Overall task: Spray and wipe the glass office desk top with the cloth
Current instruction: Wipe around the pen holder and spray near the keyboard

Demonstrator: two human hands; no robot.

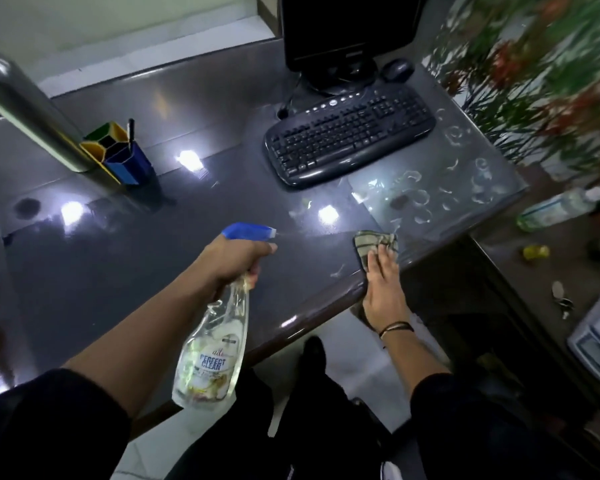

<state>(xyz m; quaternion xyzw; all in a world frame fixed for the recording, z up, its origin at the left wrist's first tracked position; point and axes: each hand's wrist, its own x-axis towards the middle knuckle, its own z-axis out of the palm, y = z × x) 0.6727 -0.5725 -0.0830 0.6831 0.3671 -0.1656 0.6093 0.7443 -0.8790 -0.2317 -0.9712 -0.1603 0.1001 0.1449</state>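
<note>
A clear spray bottle with a blue trigger head (label reads "Perfect Clean") hangs from the left hand, fingers curled round its neck. The right hand presses a striped cloth flat, fingers straight, at the glass desk top near edge.

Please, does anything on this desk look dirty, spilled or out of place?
Yes. The glass desk top carries whitish ring-shaped marks at its right end, right of the keyboard and beyond the cloth; they look like dried stains. Nothing looks spilled or toppled.
</note>
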